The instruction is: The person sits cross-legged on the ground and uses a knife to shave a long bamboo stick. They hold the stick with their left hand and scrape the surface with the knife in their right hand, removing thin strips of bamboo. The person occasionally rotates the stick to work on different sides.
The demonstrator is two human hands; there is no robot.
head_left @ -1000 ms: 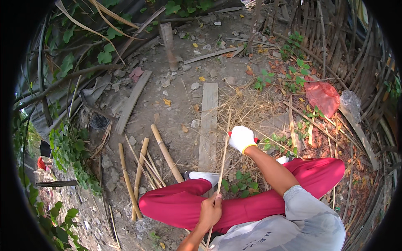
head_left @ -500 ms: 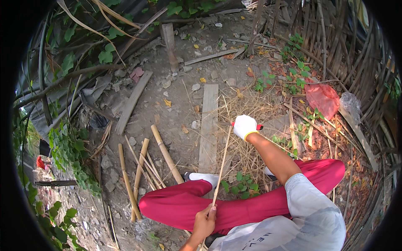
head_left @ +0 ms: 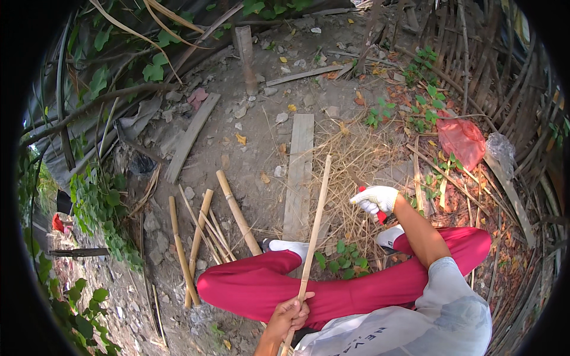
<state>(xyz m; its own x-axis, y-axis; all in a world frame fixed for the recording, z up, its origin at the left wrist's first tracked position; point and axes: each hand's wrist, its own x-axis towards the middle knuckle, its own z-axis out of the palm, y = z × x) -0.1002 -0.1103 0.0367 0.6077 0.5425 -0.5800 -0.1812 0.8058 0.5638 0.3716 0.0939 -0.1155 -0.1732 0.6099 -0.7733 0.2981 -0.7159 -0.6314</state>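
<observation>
With my bare left hand (head_left: 287, 317) I hold a long pale strip (head_left: 316, 225), which passes over my red trousers (head_left: 362, 294). My gloved right hand (head_left: 376, 200) grips a red-handled tool (head_left: 382, 217), apart from the strip, near dry straw (head_left: 350, 145).

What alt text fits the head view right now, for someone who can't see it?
Bare left hand holds a long stick; gloved right hand, apart from it, grips a red-handled tool. Straw and a board lie ahead, with poles to the left.
</observation>
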